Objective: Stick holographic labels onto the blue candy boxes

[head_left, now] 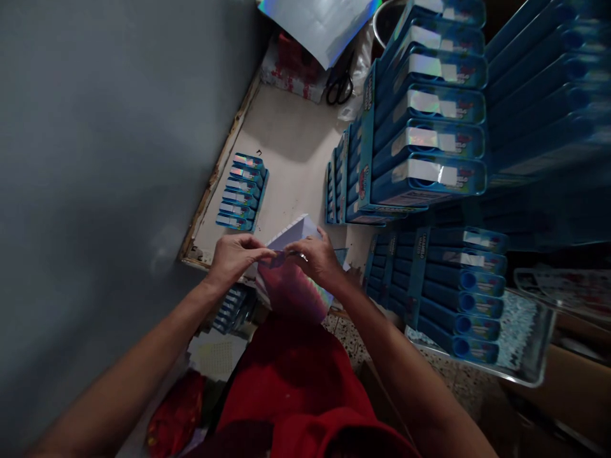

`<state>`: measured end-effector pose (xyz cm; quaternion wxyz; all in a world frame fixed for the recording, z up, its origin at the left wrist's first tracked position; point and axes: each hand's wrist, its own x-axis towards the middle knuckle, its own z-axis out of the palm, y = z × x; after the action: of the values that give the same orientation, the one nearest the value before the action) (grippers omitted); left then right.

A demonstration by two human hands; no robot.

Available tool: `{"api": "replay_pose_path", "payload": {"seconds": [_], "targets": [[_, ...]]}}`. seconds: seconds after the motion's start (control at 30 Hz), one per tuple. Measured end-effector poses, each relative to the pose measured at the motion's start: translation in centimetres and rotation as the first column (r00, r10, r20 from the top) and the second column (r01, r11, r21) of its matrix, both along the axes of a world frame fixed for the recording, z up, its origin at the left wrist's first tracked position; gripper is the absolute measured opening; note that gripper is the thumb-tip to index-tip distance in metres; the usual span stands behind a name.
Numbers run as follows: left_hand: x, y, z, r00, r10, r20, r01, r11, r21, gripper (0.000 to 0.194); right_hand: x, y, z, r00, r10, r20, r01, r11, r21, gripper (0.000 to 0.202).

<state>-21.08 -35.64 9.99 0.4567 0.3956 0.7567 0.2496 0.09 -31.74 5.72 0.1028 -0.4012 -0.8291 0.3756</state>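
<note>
Near the table's front edge, a shiny iridescent sheet point(296, 292), with a pale backing visible along its upper part, lies between my hands and tilts down toward my lap. My left hand point(236, 257) pinches its upper edge with thumb and forefinger. From the other side, my right hand point(317, 257) is closed on the same sheet, its fingertips close to the left ones. Something small and shiny shows at the right fingers; I cannot tell what it is. Beyond my left hand stands a small row of blue boxes point(242, 191) with shiny strips across their ends.
Tall stacks of blue boxes point(429, 140) rise at the right, with another stack point(439, 286) below them. A metal tray point(544, 343) sits at lower right. Scissors point(340, 89) and a large silvery sheet point(324, 25) lie at the back. A grey wall point(105, 127) borders the left.
</note>
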Motion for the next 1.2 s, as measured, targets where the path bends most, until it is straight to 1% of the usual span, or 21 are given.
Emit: {"api": "replay_pose_path", "payload": {"seconds": [0.07,0.17,0.2,0.23,0.27,0.33,0.4,0.43,0.47,0.5,0.57,0.63,0.73,0.83,0.9,0.97,1.1,1.2], "targets": [[-0.1,0.6,-0.5,0.995,-0.036,0.094,0.038,0.999,-0.022,0.026,0.7,0.1,-0.3,0.999,-0.032,-0.019,0.031,0.998,-0.046,0.017],[0.0,1.3,-1.9,0.973,-0.123,0.195,0.134,0.990,-0.044,0.026,1.6,0.3,-0.8,0.993,-0.089,0.076,0.101,0.981,-0.166,0.021],[0.1,1.5,-2.6,0.966,-0.128,0.224,0.144,0.988,-0.060,0.027,1.8,0.5,-0.9,0.988,-0.102,0.113,0.122,0.977,-0.176,0.023],[0.3,1.7,-3.3,0.962,-0.112,0.248,0.136,0.987,-0.084,0.028,1.9,0.6,-1.0,0.983,-0.111,0.144,0.134,0.979,-0.155,0.026],[0.5,1.9,-4.0,0.960,-0.083,0.267,0.117,0.987,-0.113,0.030,1.9,0.7,-1.0,0.977,-0.124,0.170,0.143,0.985,-0.099,0.027],[0.9,2.3,-5.2,0.954,-0.018,0.299,0.070,0.983,-0.167,0.036,1.3,0.7,-1.1,0.963,-0.182,0.200,0.168,0.982,0.084,0.026],[1.2,2.5,-5.9,0.944,0.051,0.327,0.016,0.980,-0.199,0.041,0.2,0.3,-1.3,0.949,-0.255,0.186,0.205,0.946,0.252,0.030],[1.2,2.6,-6.1,0.936,0.083,0.343,-0.010,0.977,-0.211,0.044,-0.5,0.0,-1.6,0.945,-0.281,0.170,0.222,0.928,0.299,0.033],[1.2,2.7,-6.2,0.926,0.113,0.359,-0.034,0.975,-0.218,0.047,-1.3,-0.3,-1.9,0.945,-0.289,0.156,0.230,0.921,0.314,0.036],[1.1,2.8,-6.2,0.917,0.142,0.373,-0.058,0.972,-0.227,0.049,-2.0,-0.7,-2.3,0.949,-0.279,0.149,0.225,0.926,0.303,0.037],[0.8,2.8,-6.1,0.896,0.183,0.404,-0.091,0.968,-0.235,0.054,-3.5,-1.3,-3.1,0.958,-0.244,0.152,0.203,0.948,0.245,0.036],[0.4,2.8,-5.9,0.882,0.185,0.433,-0.088,0.969,-0.233,0.058,-4.6,-1.8,-4.1,0.963,-0.221,0.154,0.191,0.963,0.189,0.035],[0.0,2.6,-5.9,0.873,0.168,0.458,-0.062,0.969,-0.238,0.058,-5.3,-2.7,-5.2,0.967,-0.212,0.142,0.190,0.969,0.157,0.035],[-0.1,2.4,-6.1,0.874,0.206,0.441,-0.087,0.958,-0.275,0.057,-5.2,-4.1,-6.0,0.971,-0.200,0.129,0.170,0.963,0.209,0.041],[0.0,2.3,-6.2,0.874,0.222,0.432,-0.096,0.951,-0.295,0.057,-5.0,-4.9,-6.2,0.973,-0.193,0.129,0.154,0.952,0.264,0.044],[0.0,2.3,-6.0,0.869,0.210,0.449,-0.076,0.951,-0.298,0.057,-4.7,-5.3,-6.1,0.972,-0.191,0.140,0.143,0.945,0.296,0.042],[-0.1,2.4,-4.7,0.874,0.144,0.464,-0.008,0.960,-0.282,0.057,-4.2,-4.8,-5.5,0.960,-0.236,0.152,0.182,0.936,0.301,0.034],[-0.1,2.5,-3.9,0.898,0.109,0.426,0.007,0.965,-0.262,0.055,-3.8,-4.1,-5.2,0.964,-0.254,0.077,0.216,0.920,0.326,0.028]]}}
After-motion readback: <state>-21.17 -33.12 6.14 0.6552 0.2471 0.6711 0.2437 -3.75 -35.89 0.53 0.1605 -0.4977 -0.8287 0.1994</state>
